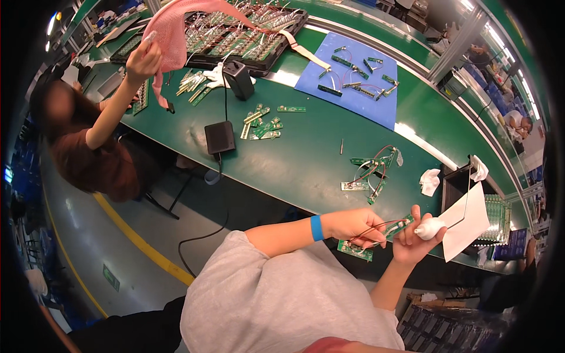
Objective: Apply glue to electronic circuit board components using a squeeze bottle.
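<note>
My left hand (358,227), below a blue wristband, is closed on a narrow green circuit board with thin red and dark wires. One strip (398,226) of this wired board reaches across to the fingers of my right hand (407,246). A second green board (355,250) hangs below my left hand on the wires. My right hand also grips a white, bulb-shaped bottle (431,228) with a small tip, between thumb and fingers. On the table just beyond my hands lies a cluster of wired boards (372,170).
A blue mat (315,73) bears several wired boards. Loose boards (262,125), a black box (238,80) and a black adapter (220,137) lie left on the green table (300,167). Beside my right hand are white paper (468,226) and crumpled tissue (429,182). A co-worker (100,135) lifts pink cloth (168,38).
</note>
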Motion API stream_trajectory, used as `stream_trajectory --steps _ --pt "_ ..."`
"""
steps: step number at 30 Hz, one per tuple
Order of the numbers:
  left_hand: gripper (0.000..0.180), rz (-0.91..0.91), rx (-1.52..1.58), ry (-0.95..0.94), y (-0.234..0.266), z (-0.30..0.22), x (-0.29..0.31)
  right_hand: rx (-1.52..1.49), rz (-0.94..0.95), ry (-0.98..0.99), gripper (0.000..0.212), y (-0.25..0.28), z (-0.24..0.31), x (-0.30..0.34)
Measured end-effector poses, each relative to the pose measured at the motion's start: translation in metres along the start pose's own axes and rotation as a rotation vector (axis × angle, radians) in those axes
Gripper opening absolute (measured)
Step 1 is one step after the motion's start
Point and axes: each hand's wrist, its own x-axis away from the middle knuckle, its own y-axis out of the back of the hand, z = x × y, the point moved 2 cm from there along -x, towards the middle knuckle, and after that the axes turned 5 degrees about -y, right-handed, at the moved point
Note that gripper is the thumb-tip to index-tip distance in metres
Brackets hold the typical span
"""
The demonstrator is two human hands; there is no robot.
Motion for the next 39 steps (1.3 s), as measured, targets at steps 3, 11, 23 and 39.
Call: stream_trajectory --steps 3,11,23,39 --pt "0.019 0.072 0.003 0.109 0.003 0.000 0.003 -0.013 -0.093 0.029 0.044 0.000 -0.002 -0.002" --pt "0.017 0.019 -0.010 0.126 0.005 0.001 0.003 -0.101 -0.032 -0.013 0.045 0.005 -0.004 0.001" --pt "0.013 -0.264 -0.152 -0.025 0.034 -0.005 0.014 -0.006 -0.023 0.097 0.043 -0.002 0.009 0.012" --pt "0.011 -0.126 -0.116 0.341 0.037 0.005 0.030 0.016 0.012 0.096 0.047 0.008 0.009 0.017"
